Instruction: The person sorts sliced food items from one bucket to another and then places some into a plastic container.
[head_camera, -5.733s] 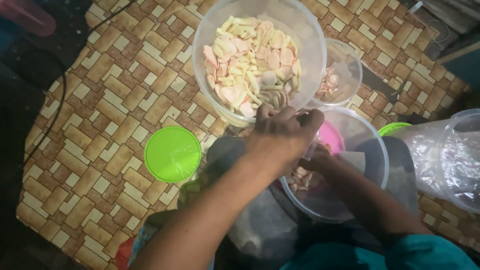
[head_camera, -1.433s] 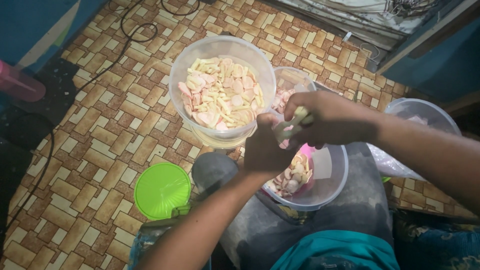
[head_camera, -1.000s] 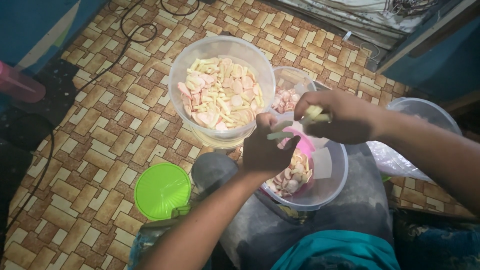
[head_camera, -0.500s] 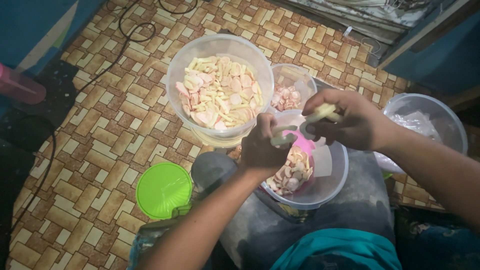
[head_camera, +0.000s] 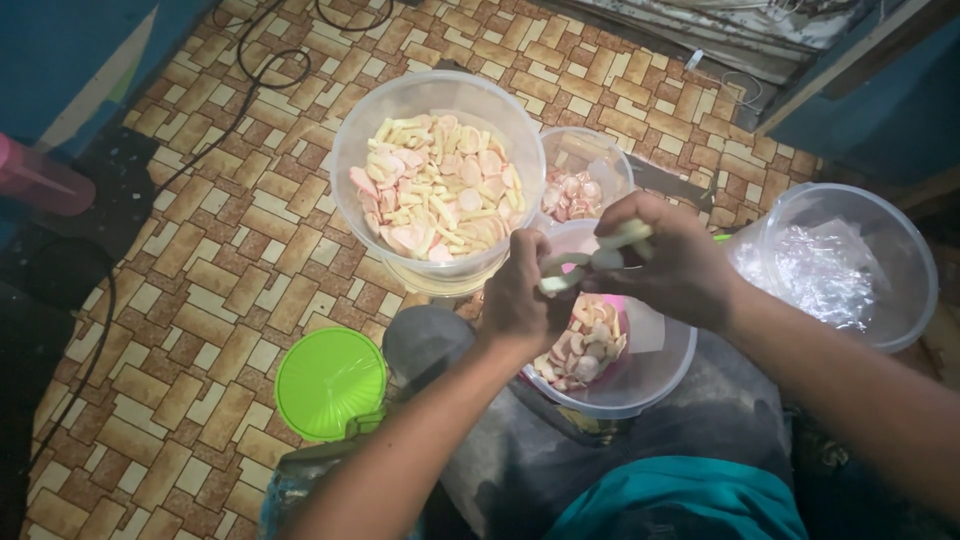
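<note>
Centre frame: left hand (head_camera: 520, 300) and right hand (head_camera: 675, 265) close together, both clamped on a pale strip (head_camera: 590, 255) over the lap bowl (head_camera: 650, 375). Large bowl (head_camera: 440, 185) upper centre heaped with cut pieces; lap bowl partly filled, so work appears well underway.

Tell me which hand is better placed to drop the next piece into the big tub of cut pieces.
Probably the left hand: it sits just below the big tub's rim, whereas the right hand, gripping the pale strip, is farther away.
</note>
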